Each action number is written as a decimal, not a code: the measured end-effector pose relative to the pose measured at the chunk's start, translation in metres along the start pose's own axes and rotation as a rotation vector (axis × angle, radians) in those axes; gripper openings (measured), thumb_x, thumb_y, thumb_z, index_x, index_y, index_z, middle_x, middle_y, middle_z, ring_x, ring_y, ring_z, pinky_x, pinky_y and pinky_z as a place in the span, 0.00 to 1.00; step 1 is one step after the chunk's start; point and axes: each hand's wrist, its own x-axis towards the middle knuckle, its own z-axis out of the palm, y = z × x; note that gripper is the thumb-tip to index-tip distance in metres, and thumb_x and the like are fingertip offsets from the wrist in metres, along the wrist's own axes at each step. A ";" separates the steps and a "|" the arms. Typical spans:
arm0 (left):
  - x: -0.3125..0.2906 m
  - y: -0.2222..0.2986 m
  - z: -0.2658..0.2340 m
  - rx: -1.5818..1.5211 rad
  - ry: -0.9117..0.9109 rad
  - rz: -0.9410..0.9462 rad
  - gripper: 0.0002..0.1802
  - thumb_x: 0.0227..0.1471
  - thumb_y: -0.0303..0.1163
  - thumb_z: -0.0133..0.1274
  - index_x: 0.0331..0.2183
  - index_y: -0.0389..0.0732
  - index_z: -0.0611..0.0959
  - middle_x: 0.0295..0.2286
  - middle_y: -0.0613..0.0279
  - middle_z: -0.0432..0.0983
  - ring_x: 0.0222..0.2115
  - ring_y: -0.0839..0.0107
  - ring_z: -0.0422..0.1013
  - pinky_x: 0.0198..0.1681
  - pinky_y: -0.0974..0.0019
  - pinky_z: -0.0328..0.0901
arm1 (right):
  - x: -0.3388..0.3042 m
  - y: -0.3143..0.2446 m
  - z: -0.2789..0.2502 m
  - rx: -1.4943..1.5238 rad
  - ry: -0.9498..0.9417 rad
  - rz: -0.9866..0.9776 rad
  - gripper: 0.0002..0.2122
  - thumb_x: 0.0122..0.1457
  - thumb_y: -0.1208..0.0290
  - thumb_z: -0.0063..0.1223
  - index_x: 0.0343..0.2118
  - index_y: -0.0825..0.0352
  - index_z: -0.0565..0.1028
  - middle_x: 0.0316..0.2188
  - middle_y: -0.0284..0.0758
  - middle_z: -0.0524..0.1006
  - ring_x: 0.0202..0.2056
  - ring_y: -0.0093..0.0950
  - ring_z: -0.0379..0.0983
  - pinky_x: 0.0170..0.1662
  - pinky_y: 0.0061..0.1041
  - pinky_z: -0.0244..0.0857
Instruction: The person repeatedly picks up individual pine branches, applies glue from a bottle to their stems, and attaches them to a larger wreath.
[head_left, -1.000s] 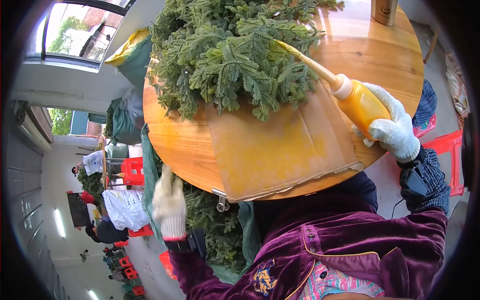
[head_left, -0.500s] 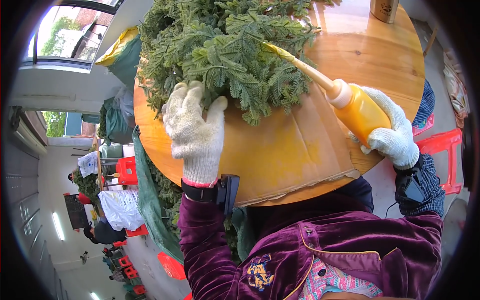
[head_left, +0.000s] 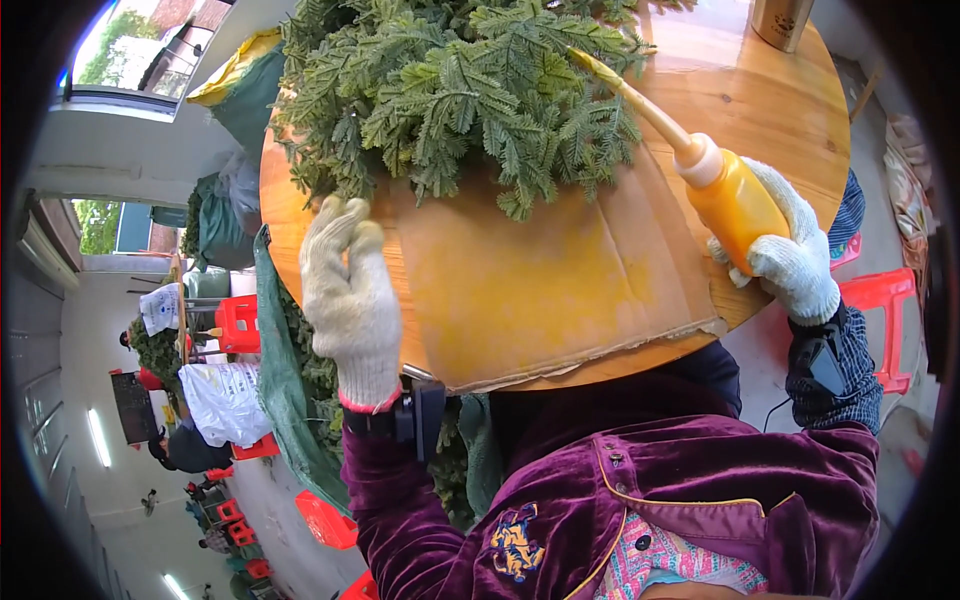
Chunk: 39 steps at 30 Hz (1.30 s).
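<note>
My right hand [head_left: 795, 262], in a white knit glove, grips an orange squeeze bottle [head_left: 735, 203] whose long yellow nozzle [head_left: 630, 88] pokes into a heap of green fern-like sprigs [head_left: 460, 90]. My left hand [head_left: 350, 295], also gloved, hovers at the heap's lower left edge with fingers bunched near a sprig; whether it pinches one is unclear. Under the heap lies a flat sheet of brown cardboard [head_left: 560, 290] on a round wooden table [head_left: 770, 110].
A metal cup [head_left: 782, 20] stands at the table's far right. Green sacks of more greenery [head_left: 290, 380] hang off the table's left side. Red plastic stools [head_left: 885, 300] stand at the right, and other people work far off at the left [head_left: 170, 350].
My left hand rose from below the table's edge, crossed the cardboard and now sits at the heap's lower left. The bottle stayed tilted into the greenery.
</note>
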 end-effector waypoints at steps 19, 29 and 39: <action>0.025 0.020 0.070 0.093 -0.001 0.043 0.21 0.50 0.34 0.70 0.44 0.34 0.87 0.57 0.36 0.71 0.63 0.47 0.63 0.63 0.51 0.62 | 0.001 0.004 -0.003 -0.111 0.046 0.011 0.51 0.36 0.49 0.76 0.64 0.69 0.67 0.49 0.37 0.79 0.37 0.26 0.80 0.31 0.19 0.73; 0.043 0.035 0.068 0.042 -0.057 -0.177 0.22 0.54 0.44 0.65 0.44 0.38 0.89 0.63 0.39 0.65 0.66 0.55 0.61 0.65 0.58 0.58 | -0.001 0.000 -0.004 -0.158 -0.022 -0.039 0.40 0.43 0.64 0.70 0.62 0.71 0.71 0.57 0.38 0.75 0.57 0.28 0.72 0.62 0.29 0.63; 0.022 0.019 0.027 -0.283 0.133 -0.135 0.13 0.53 0.30 0.67 0.38 0.31 0.88 0.54 0.34 0.74 0.64 0.50 0.62 0.63 0.55 0.60 | -0.002 0.003 -0.001 0.002 0.034 -0.007 0.41 0.44 0.64 0.68 0.64 0.70 0.68 0.44 0.39 0.80 0.32 0.25 0.78 0.32 0.20 0.71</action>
